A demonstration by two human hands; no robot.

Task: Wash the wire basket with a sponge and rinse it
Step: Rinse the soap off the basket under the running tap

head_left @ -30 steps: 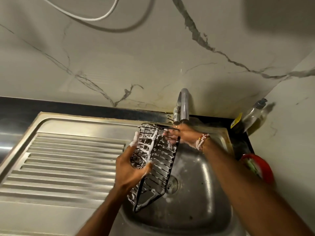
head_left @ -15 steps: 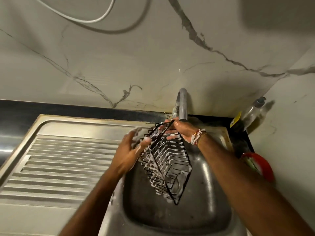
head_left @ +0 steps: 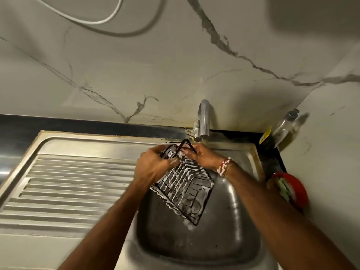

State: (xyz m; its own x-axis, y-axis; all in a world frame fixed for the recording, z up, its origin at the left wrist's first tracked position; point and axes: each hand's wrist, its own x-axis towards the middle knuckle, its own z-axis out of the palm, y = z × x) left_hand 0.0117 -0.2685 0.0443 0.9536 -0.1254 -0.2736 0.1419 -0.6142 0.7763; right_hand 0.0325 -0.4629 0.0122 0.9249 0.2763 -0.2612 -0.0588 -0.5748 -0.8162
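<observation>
Soaping looks done, rinse just starting: left hand (head_left: pixel 153 168) and right hand (head_left: pixel 202 156) fingers clamped on sudsy wire basket (head_left: pixel 185 188) under faucet (head_left: pixel 202 121), foam left.

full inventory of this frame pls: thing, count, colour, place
wire basket: 1, black, soapy, tilted over the basin, held at its top end
sink: 1, steel, basin lower centre
drainboard: 1, steel, ribbed, left of basin
faucet: 1, chrome, behind basin
bottle: 1, clear with grey cap, right back corner
red container: 1, right of basin, contents unclear
cable: 1, white, on the wall, top left
bracelet: 1, beaded, right wrist
left hand: gripping basket
right hand: gripping basket under the faucet
</observation>
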